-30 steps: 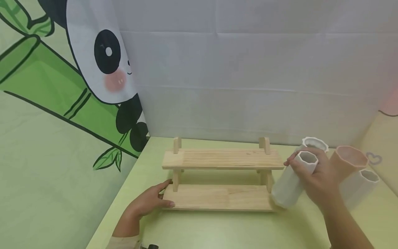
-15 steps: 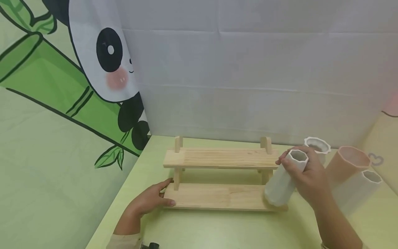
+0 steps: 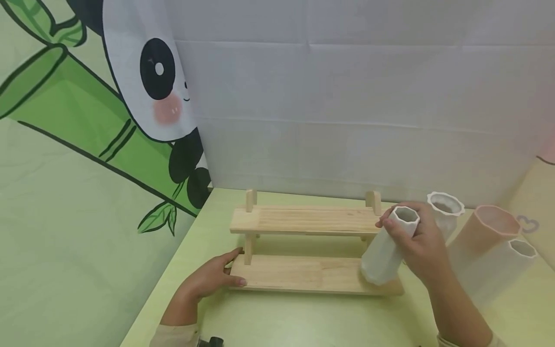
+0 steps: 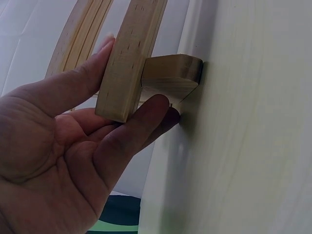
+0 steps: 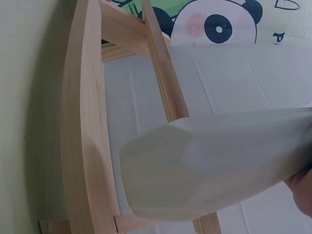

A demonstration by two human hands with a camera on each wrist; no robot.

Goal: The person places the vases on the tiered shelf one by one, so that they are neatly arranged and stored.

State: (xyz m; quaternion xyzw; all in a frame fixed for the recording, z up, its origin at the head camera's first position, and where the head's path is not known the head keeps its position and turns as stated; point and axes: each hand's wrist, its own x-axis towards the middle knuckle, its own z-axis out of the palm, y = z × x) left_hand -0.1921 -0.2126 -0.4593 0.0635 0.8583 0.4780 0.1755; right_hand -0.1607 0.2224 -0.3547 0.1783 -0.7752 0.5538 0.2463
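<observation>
A two-tier wooden shelf (image 3: 299, 273) stands on the table. At its left end, my left hand (image 3: 209, 278) grips the lower board. In the left wrist view the thumb lies on one face of that board (image 4: 127, 58), with fingers round the other side. Up by the rim of a white faceted vase (image 3: 383, 255), my right hand (image 3: 422, 243) holds it, tilted, over the right end of the lower board. The right wrist view shows the vase's base (image 5: 156, 170) close to the board (image 5: 92, 126); whether they touch I cannot tell.
Right of the shelf stand a white vase with a scalloped rim (image 3: 446, 206), a pink vase (image 3: 481, 236) and another white vase (image 3: 496, 270). A grey-white sheet (image 3: 347, 96) rises behind the table. A panda-print cloth (image 3: 108, 144) hangs at the left.
My right hand has carried the white vase leftwards, from beside the shelf's right end to over the lower board. The left hand keeps its grip. The head view has shifted slightly.
</observation>
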